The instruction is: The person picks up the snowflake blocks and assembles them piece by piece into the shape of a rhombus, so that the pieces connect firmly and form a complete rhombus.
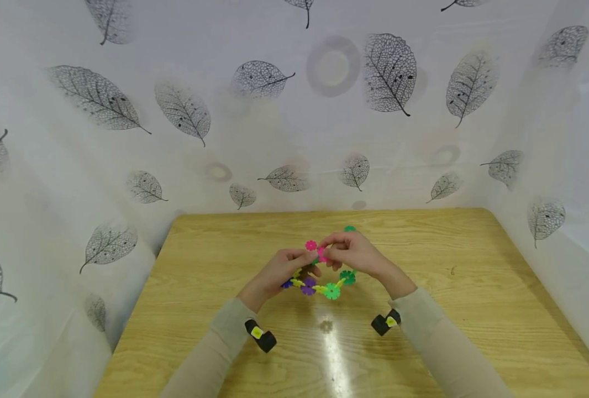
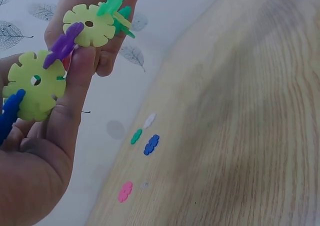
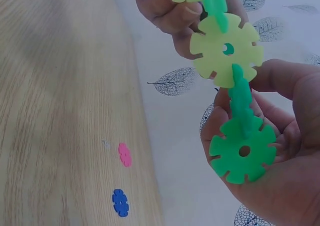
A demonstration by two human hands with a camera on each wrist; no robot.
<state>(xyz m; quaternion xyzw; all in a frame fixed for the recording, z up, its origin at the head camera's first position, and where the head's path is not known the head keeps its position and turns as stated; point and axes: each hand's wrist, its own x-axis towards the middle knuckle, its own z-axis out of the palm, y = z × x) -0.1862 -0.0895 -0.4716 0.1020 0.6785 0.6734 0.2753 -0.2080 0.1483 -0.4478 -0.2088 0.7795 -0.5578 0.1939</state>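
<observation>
Both hands are raised close together over the wooden table. Between their fingertips is a pink notched disc [image 1: 322, 254], which my right hand [image 1: 359, 254] pinches. My left hand [image 1: 287, 268] grips the end of a chain of interlocking plastic flower discs beside it, thumb on top. The chain hangs below in a loop, with a purple disc [image 1: 308, 286], a light green disc [image 1: 331, 291], a darker green disc [image 1: 347, 277] and a blue disc [image 2: 10, 113]. Yellow discs [image 3: 227, 49] link several of them at right angles. Fingers partly hide where the pink disc meets the chain.
On the table [image 1: 215, 243] beyond the hands lie loose discs: a pink one [image 2: 125, 191], a blue one [image 2: 151, 145], a green one [image 2: 136, 136] and a white one [image 2: 150, 120]. A leaf-printed white curtain [image 1: 284, 127] surrounds the table's back and sides.
</observation>
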